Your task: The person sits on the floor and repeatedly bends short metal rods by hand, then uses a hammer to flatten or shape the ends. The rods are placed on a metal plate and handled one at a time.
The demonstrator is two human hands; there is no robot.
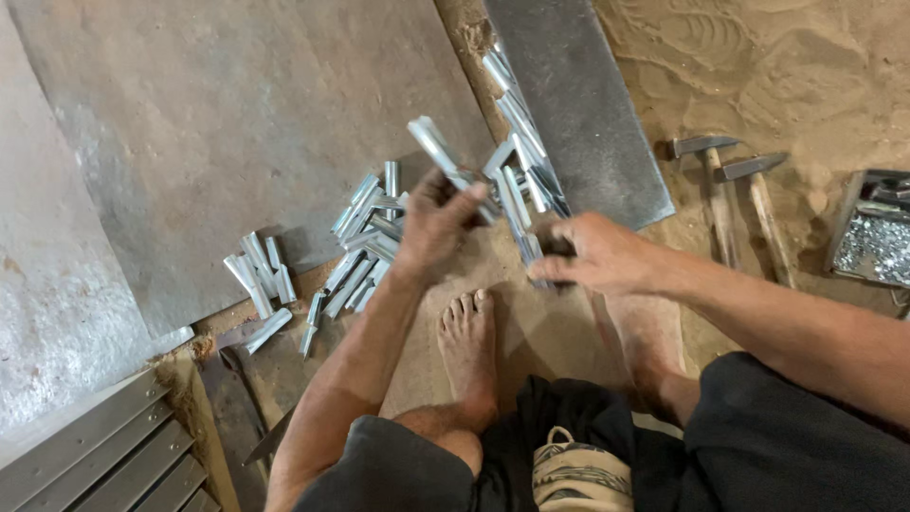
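The left hand (438,220) is raised above the floor with its fingers closed around a short silvery metal channel piece (438,150). The piece sticks up and to the left out of the top of the fist, tilted, with most of its length clear of the fingers. The right hand (590,254) is just beside it, lower and to the right, its fingers curled around a small dark object (555,246); what that object is cannot be told. Between and behind the two hands a cluster of similar bright metal pieces (519,185) stands or leans against the edge of a long grey metal sheet (578,104).

More cut metal pieces (365,251) lie in a loose pile on the floor to the left of the left hand, and a smaller group (258,275) sits further left. Two bare feet (467,346) rest on the sandy ground below the hands. To the right, well apart, two hammers (735,194) lie side by side, and beyond them a tray of small shiny parts (874,242) sits at the picture's edge.
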